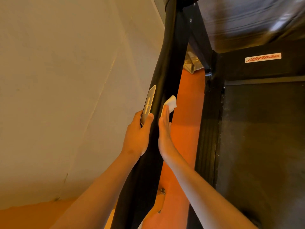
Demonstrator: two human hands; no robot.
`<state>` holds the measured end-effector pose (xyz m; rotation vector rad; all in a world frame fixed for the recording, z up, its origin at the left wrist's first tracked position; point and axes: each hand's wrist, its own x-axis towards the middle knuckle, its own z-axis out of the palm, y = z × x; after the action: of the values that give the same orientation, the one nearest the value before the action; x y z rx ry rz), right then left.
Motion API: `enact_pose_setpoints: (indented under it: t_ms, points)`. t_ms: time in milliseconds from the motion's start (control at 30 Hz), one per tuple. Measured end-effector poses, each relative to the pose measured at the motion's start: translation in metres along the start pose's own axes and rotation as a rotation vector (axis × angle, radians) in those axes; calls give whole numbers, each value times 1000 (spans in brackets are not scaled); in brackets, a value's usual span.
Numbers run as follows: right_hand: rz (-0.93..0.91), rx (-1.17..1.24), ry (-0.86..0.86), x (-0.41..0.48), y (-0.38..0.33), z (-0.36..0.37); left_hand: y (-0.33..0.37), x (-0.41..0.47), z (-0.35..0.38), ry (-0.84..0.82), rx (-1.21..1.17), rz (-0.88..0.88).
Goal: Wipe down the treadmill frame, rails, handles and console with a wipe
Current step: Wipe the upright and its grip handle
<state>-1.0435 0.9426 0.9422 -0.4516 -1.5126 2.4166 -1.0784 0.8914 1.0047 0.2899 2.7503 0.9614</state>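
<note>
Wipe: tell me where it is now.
Head view, centre: the wipe is pressed by the right hand against the right face of the black upright, opposite the silver panel near the left hand.

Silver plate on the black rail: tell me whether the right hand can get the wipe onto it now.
Likely yes for most of it: the right hand presses the wipe on the rail just beside the silver plate. The left hand grips over its lower end.

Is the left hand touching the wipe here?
Apart. Head view: left hand grips the black upright from one side; the wipe lies under the right hand on the other side, upright between them.
</note>
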Motion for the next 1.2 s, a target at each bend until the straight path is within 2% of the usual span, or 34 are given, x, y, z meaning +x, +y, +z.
enact_pose_setpoints:
  t_ms: [133, 300, 633, 833, 900, 1000, 1100, 1200]
  points:
    - [14, -2, 31, 28, -24, -4, -3, 4, 1, -13, -4, -12]
    - [-65, 6, -81, -15, -4, 6, -3, 3, 1, -28, -28, -8]
    - [-44, -92, 35, 47, -36, -6, 0, 3, -1, -51, -39, -15]
    - [-118, -93, -11, -8, -11, 9, 1, -4, -6, 42, -31, 24]
    - [-108, -101, -24, -30, -3, 15, -3, -10, -10, -63, -42, 29]
    - [-85, -92, -53, -70, 10, 26, -16, -45, -18, -190, 84, 17]
    - [-111, -139, -41, -103, 25, 35, -37, -84, -26, -150, 22, 17]
    - [-123, -193, 29, -97, 26, 31, -42, -89, -28, -84, -81, -41]
